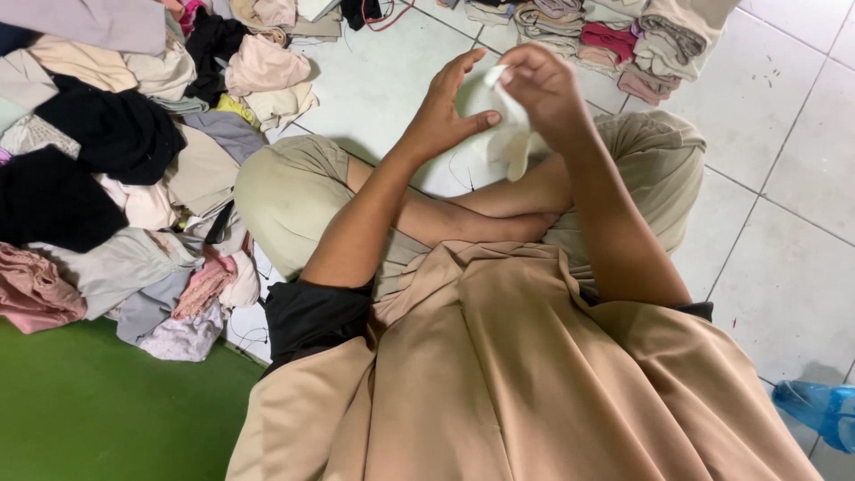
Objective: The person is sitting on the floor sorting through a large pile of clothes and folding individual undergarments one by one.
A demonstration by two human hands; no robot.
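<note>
I see one small piece of cream-white cloth (509, 134), soft and crumpled, held up in the air above the white tiled floor (784, 178). Its top is pinched and bunched; the rest hangs limp downward in loose folds.

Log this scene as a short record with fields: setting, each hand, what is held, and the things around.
setting: person sits cross-legged on a white tiled floor
left hand: raised, fingers spread, thumb touching the cloth
right hand: fingers pinch the top of the cloth
held: small cream cloth, hanging down between the hands
left side: loose clothes pile in black, beige, pink and grey
far side: folded stack
near left: green mat
lower right: blue plastic bottle
</note>
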